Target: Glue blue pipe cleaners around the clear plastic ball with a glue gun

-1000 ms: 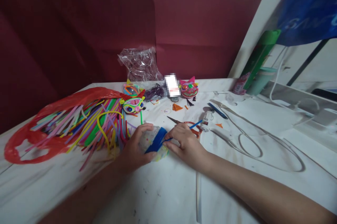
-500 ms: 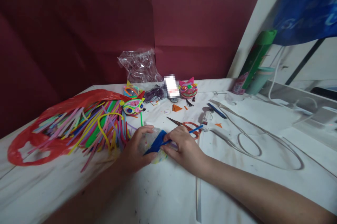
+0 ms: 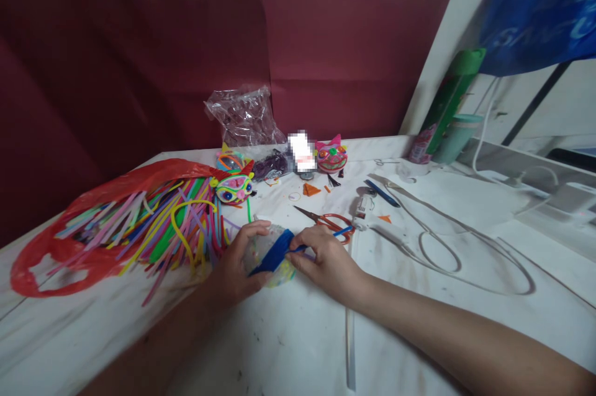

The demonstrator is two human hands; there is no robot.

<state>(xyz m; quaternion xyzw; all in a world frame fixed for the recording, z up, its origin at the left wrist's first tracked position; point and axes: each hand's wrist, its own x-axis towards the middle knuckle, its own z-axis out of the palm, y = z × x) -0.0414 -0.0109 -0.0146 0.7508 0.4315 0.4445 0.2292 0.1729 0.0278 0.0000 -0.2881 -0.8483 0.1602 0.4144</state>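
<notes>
My left hand grips a rounded, see-through piece from its left side, thumb in front and fingers behind. A band of dark blue pipe cleaners runs slantwise across that piece. With thumb and forefinger, my right hand pinches a blue pipe cleaner against the right end of the band; its free end sticks out past the knuckles to the right. Orange-handled scissors lie open just behind my right hand. A white hot glue gun rests to the right of them.
A red plastic bag of many-coloured pipe cleaners lies at left. Decorated animal heads, one yellow-rimmed and one pink, stand behind. The glue gun's grey cable loops at right. A clear strip lies in front.
My right fingers have shifted slightly at the blue band's end, and the pipe cleaner's free end shows lower and shorter. The whole view has moved a little. Both hands keep their grip.
</notes>
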